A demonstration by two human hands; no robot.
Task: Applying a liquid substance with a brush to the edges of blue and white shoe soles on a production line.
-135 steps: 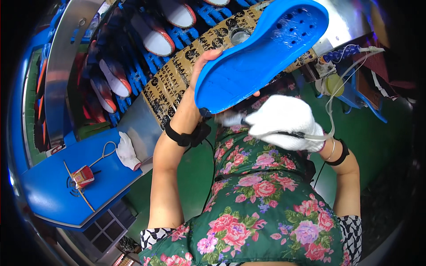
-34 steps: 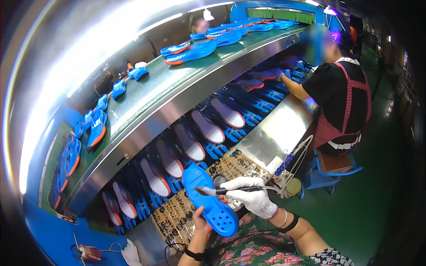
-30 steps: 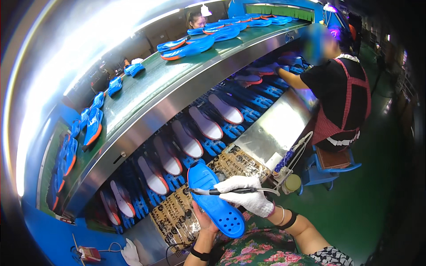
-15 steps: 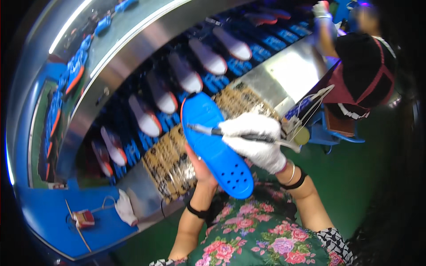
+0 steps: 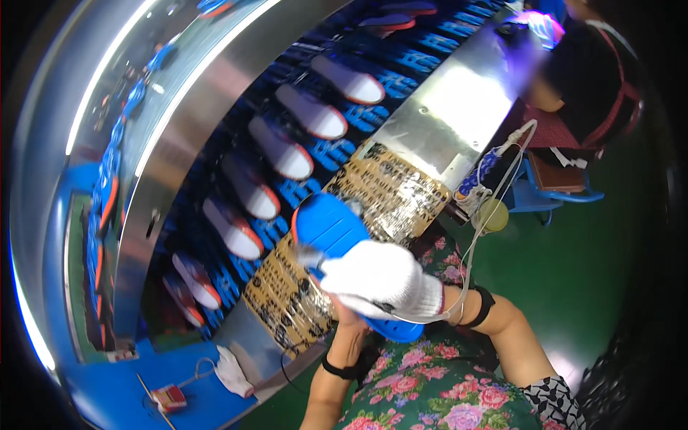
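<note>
A blue shoe sole with an orange-red rim lies tilted in front of me, supported from below by my bare left hand, whose fingers are mostly hidden under it. Over the sole's middle, my right hand in a white knit glove is closed around a corded pen-like tool. The tool's metal tip is blurred at the sole's left edge. A white cord runs from it past my right wrist. The glove covers much of the sole, and only its two ends show.
Beyond my hands, several white-and-red soles and blue pieces lie in rows on a conveyor. A taped cardboard strip covers the near metal ledge. A white glove rests on a blue surface at lower left. Another person sits at far right.
My right hand and the tool have moved down and left across the sole toward its left edge. The sole sits slightly lower, and the view has shifted.
</note>
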